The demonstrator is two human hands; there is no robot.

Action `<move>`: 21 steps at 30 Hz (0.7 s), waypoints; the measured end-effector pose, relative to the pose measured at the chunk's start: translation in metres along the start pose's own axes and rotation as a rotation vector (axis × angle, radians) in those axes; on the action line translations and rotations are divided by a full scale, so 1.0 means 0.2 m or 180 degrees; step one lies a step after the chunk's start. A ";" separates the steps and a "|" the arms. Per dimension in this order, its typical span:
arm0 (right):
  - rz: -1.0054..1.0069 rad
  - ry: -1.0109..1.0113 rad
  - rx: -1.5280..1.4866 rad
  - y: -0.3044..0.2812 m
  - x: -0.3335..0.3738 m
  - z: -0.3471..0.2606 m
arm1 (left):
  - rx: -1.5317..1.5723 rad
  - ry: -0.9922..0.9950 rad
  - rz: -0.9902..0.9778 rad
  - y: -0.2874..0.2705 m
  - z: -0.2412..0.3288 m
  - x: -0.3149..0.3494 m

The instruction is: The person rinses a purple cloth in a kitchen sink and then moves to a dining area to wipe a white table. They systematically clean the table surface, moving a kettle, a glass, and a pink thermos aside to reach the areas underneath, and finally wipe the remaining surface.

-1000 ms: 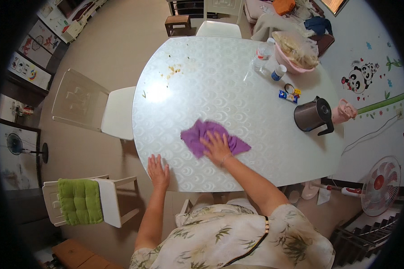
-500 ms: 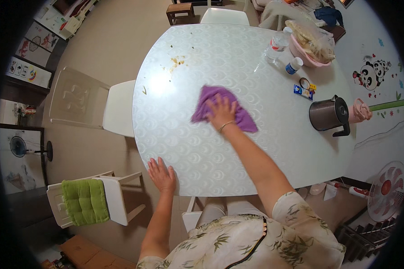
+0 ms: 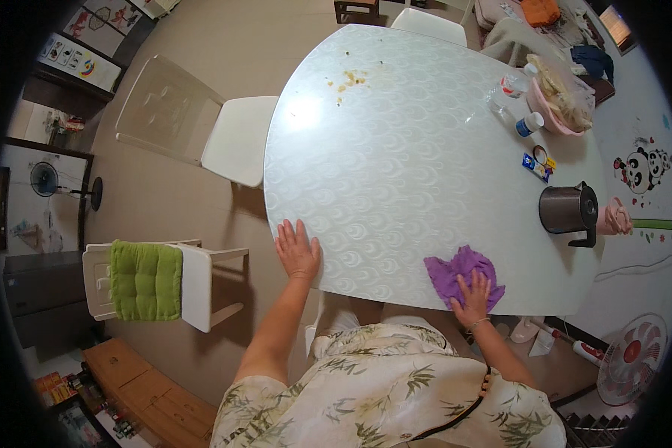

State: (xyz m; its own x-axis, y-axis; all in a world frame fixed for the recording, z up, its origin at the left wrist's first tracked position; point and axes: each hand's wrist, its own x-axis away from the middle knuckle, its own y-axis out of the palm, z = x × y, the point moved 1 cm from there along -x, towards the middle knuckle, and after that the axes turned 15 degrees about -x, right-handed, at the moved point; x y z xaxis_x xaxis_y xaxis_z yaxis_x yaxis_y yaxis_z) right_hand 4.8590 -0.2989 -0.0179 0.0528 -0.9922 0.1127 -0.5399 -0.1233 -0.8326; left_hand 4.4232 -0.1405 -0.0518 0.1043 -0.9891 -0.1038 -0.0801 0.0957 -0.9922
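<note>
My right hand (image 3: pixel 473 296) presses flat on a crumpled purple cloth (image 3: pixel 455 272) near the front right edge of the pale patterned table (image 3: pixel 396 164). My left hand (image 3: pixel 297 249) lies flat, fingers spread, on the table's front left edge and holds nothing. Yellowish food crumbs (image 3: pixel 349 78) lie on the far left part of the tabletop, well away from both hands.
A dark metal kettle (image 3: pixel 567 211) stands at the table's right edge. Behind it are a pink bowl with a bag (image 3: pixel 564 97), small bottles (image 3: pixel 529 123) and a small packet (image 3: pixel 537 163). White chairs (image 3: pixel 201 127) stand left, one with a green cushion (image 3: pixel 145 280). A fan (image 3: pixel 635 358) is at the lower right.
My right hand has slid the purple cloth from the table's middle back to the front right edge. My left hand stays planted on the front edge.
</note>
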 end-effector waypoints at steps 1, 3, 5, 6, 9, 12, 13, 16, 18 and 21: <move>-0.0155 -0.0359 0.0079 0.07 -0.03 -0.03 | 0.0020 0.0023 -0.0010 0.00 0.00 0.00; -0.0549 -0.0661 -0.0002 0.17 -0.18 -0.28 | 0.0059 0.0045 -0.0010 -0.02 -0.01 -0.01; -0.0583 -0.0636 -0.0091 0.30 -0.39 -0.59 | 0.0386 0.0104 -0.0062 -0.03 -0.05 -0.01; -0.0558 -0.0625 -0.0056 0.40 -0.49 -0.70 | 0.0582 0.0158 -0.0078 -0.05 -0.06 -0.02; -0.0457 -0.0513 0.0081 0.63 -0.86 -1.05 | 0.0976 0.0821 -0.0272 -0.11 -0.23 -0.06; -0.0280 -0.0202 0.0139 0.78 -1.23 -1.39 | 0.1355 0.1788 -0.0489 -0.13 -0.47 -0.18; -0.0183 -0.0029 0.0114 0.81 -1.34 -1.48 | 0.1473 0.2147 -0.0619 -0.13 -0.54 -0.20; 0.0104 0.0420 0.0036 0.88 -1.50 -1.66 | 0.1349 0.2619 -0.0587 -0.11 -0.68 -0.29; 0.0240 0.0568 -0.0096 0.93 -1.42 -1.70 | 0.1560 0.2773 -0.0715 -0.11 -0.76 -0.36; 0.0113 0.0525 -0.0170 0.96 -1.02 -1.70 | 0.1809 0.2907 -0.0863 -0.10 -0.84 -0.45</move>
State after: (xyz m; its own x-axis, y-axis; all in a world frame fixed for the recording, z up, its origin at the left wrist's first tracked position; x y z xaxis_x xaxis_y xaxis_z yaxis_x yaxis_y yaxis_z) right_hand 4.4589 -0.1138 -0.0160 -0.1033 -0.9792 0.1749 -0.5831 -0.0828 -0.8082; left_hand 4.2495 -0.0728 -0.0120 -0.7392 -0.6732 -0.0206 0.3256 -0.3303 -0.8859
